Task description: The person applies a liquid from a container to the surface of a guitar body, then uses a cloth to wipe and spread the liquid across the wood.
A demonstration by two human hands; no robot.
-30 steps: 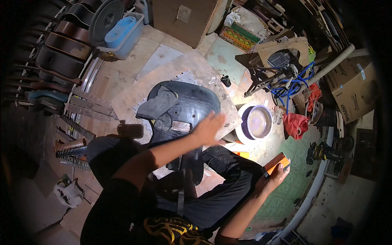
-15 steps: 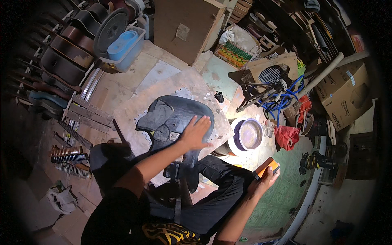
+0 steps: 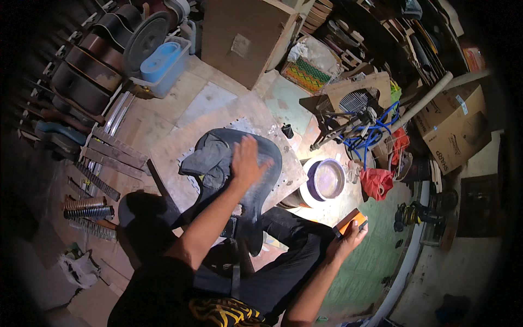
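Note:
A dark grey, curved guitar body (image 3: pixel 271 171) lies across a wooden board (image 3: pixel 250 110) in front of me, its lower end reaching down between my legs. My left hand (image 3: pixel 248 166) rests flat on its upper face, fingers stretched out and thumb spread. Just left of that hand a crumpled grey cloth (image 3: pixel 206 157) lies on the body. Off to the right, above my knee, my right hand (image 3: pixel 345 244) grips an orange block (image 3: pixel 351 220) with a dark face, which looks like a sanding block. It is held apart from the guitar body.
Right of the board stands a white bucket with a purple-rimmed basin (image 3: pixel 344 180). Beyond it are a tangle of blue hose (image 3: pixel 362 143), a red bag (image 3: pixel 377 183) and a cardboard box (image 3: pixel 456 131). Guitars (image 3: pixel 81 87) line the left side, near wood strips (image 3: pixel 117 154) and several spring-like coils (image 3: pixel 90 212).
My left hand has slid left across the guitar body, from its right part to beside the cloth. My right hand keeps the orange block in much the same place. The view has shifted slightly.

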